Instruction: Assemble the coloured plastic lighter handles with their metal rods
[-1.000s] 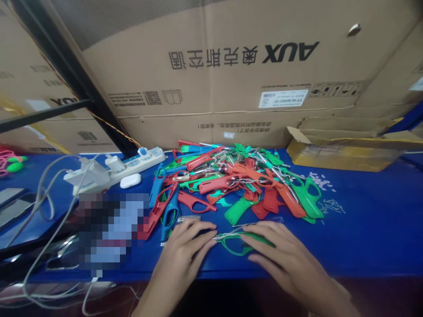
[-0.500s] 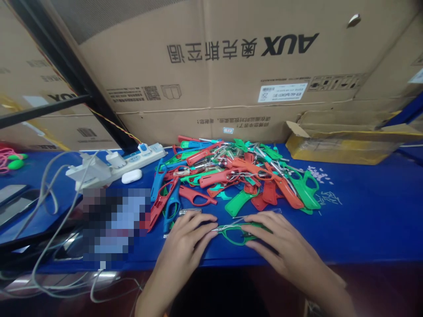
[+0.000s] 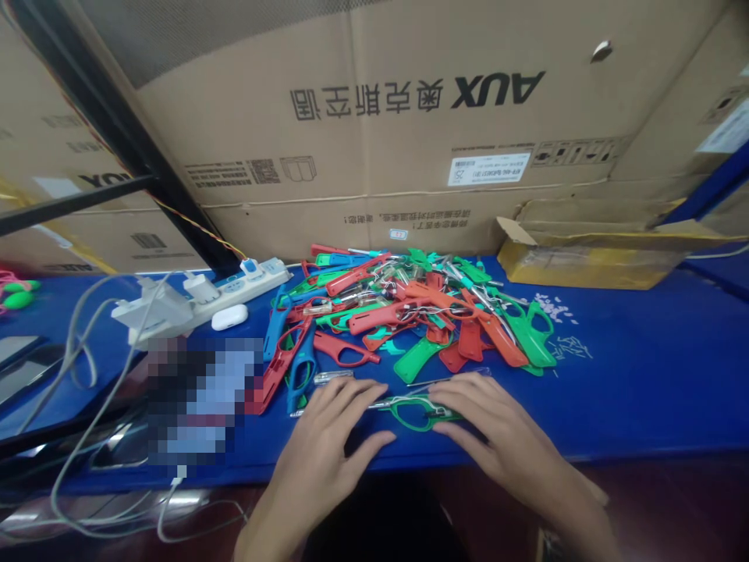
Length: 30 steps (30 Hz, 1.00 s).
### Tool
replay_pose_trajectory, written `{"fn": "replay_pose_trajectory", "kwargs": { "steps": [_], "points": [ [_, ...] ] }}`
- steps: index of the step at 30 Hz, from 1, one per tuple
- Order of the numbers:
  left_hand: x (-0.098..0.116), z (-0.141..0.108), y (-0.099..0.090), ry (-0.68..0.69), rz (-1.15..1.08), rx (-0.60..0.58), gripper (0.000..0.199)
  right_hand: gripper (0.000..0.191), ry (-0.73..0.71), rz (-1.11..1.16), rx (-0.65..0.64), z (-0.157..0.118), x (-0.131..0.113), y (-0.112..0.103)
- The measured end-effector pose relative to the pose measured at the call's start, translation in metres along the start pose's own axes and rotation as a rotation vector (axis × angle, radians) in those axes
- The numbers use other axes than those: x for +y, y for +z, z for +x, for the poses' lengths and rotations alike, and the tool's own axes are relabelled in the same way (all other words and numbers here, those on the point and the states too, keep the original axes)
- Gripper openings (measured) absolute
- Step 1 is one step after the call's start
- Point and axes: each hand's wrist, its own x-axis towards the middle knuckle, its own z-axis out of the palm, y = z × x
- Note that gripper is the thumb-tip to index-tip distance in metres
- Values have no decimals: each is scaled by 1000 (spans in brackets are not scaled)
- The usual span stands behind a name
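Along the front edge of the blue tabletop [image 3: 608, 414], between the two hands, lies a green casing [image 3: 418, 429], its loop in view and its metal rod [image 3: 380, 404] pointing towards the left hand [image 3: 328, 437]. The right hand [image 3: 503, 437] holds the casing's handle end, fingers above and thumb on the near side, closed around it. The left fingers arch over the rod with the thumb spread well away; whether a fingertip touches the rod cannot be told.

The widest room lies right of the right hand, reaching back to the pale sticks [image 3: 573, 347] and the taped carton [image 3: 591, 265]. Beyond the hands only a narrow strip separates them from the heap of coloured casings [image 3: 398, 308], and a clear tank [image 3: 333, 377] lies in it. Blue and red casings crowd the left hand's far side.

Half a second ago the left thumb met the fingertips at the rod; now it has swung off towards the front edge, baring more of the rod.

The right fingers hide the handle. A pixelated patch blurs the item at left, and the pink-and-green things there are cut off.
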Motion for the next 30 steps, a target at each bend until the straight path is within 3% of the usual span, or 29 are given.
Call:
{"fn": "replay_pose_trajectory", "kwargs": {
  "steps": [9,30],
  "points": [
    [9,18,-4,185,48,-169,45,27,-22,3,-24,1,1,0],
    [12,29,3,314,198,-238,47,28,22,154,5,4,2,-2]
  ]
}}
